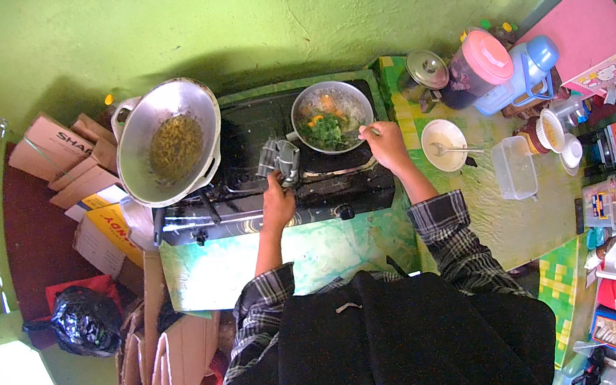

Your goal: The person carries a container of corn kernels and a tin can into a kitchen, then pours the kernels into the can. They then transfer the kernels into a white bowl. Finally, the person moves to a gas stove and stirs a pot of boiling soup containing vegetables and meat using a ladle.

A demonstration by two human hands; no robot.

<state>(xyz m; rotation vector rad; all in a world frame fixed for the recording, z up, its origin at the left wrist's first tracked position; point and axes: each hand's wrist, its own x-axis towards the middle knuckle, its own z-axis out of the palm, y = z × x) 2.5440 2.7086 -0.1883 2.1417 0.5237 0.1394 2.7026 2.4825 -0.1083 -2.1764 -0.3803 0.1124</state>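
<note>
A metal pot [363, 97] of bubbling broth, with chopped greens [327, 131] and orange pieces in it, stands on the right side of a black gas stove [246, 123]. My left hand [276, 203] grips a folded grey checked cloth [279, 157] beside the pot's handle [291, 136]. Whether the cloth touches the handle is unclear. At the pot's right front rim, my right hand [387, 145] pinches what looks like a thin metal utensil, most of it hidden. A large, tilted wok-like aluminium pan [162, 103], holding brownish contents, rests on the stove's left side.
On the right table [537, 229] are a white bowl [438, 131] with a spoon, a clear plastic box [514, 168], a lidded metal pot [426, 71], a pink-lidded container [482, 59] and a blue jug [522, 74]. Folded cardboard [149, 344] and a black plastic bag [86, 321] are left.
</note>
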